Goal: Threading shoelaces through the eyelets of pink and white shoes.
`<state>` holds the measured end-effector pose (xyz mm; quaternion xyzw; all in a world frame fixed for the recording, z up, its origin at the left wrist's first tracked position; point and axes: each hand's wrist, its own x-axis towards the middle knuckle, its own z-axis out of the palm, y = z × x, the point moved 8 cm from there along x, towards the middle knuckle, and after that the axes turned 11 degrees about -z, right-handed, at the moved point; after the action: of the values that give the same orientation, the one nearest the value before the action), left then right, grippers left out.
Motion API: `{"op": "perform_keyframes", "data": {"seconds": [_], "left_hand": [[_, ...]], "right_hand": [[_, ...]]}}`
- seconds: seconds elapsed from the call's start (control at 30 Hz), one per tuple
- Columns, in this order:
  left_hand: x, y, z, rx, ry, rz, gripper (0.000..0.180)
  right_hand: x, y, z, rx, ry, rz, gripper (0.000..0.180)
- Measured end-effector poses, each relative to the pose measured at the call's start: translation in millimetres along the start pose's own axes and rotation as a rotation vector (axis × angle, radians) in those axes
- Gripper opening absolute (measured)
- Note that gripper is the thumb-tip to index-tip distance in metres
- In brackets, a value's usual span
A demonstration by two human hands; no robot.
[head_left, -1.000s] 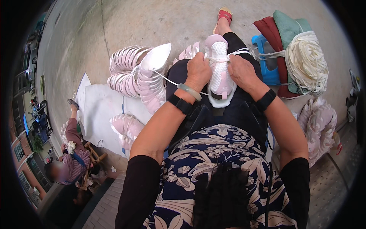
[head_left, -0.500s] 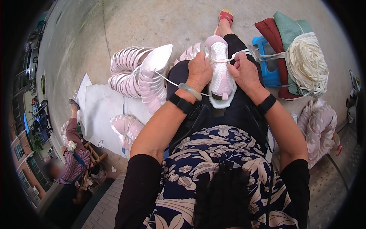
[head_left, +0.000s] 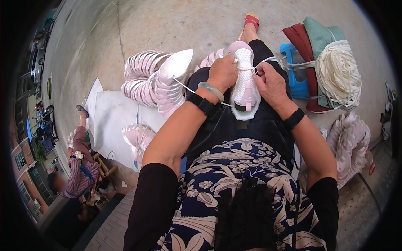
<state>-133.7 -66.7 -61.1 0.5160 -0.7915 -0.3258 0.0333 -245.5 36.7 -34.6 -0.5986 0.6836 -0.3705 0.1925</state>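
A pink and white shoe upper [head_left: 244, 85] lies on my lap, its pink toe pointing away from me. A white shoelace [head_left: 246, 68] crosses its front part, with one length running off to the right. My left hand [head_left: 223, 72] is closed at the left edge of the upper, fingers curled round something at the lace's end. My right hand [head_left: 271, 82] is at the right edge, thumb and bent fingers pinched by the lace. A further white cord passes beneath my left wrist toward a stack of uppers [head_left: 161, 88].
A blue stool [head_left: 294, 75] at the right bears red and green cloth and a thick bundle of white laces [head_left: 338, 73]. More pink uppers [head_left: 349, 146] are piled at the lower right. A white sheet [head_left: 113, 117] spreads at left, near another seated person [head_left: 81, 175].
The view has shifted slightly. My left hand has turned a little, more of its back showing, and my right hand has dropped slightly toward me along the upper. The shoe upper stays on my lap.
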Motion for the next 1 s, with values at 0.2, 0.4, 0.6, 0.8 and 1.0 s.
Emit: {"op": "perform_keyframes", "data": {"seconds": [0.2, 0.4, 0.6, 0.8, 1.0], "left_hand": [[-23.3, 8.0, -9.8, 0.010, 0.019, -0.043, 0.022], [-25.5, 11.9, -16.2, 0.001, 0.100, -0.002, 0.023], [-20.5, 8.4, -13.8, 0.013, 0.113, 0.029, 0.022], [-34.1, 22.0, -24.1, -0.027, 0.299, 0.170, 0.028], [-42.4, 46.3, -24.9, 0.035, 0.305, 0.354, 0.040]], "right_hand": [[0.3, 5.6, -15.4, -0.095, 0.113, -0.167, 0.011], [14.9, 32.5, 1.5, -0.260, -0.243, 0.176, 0.016], [6.3, 54.4, 20.5, 0.180, -0.353, 0.704, 0.030], [6.9, 68.1, 28.9, 0.238, -0.300, 0.880, 0.030], [2.6, 85.6, 41.0, 0.251, -0.244, 0.961, 0.019]]}}
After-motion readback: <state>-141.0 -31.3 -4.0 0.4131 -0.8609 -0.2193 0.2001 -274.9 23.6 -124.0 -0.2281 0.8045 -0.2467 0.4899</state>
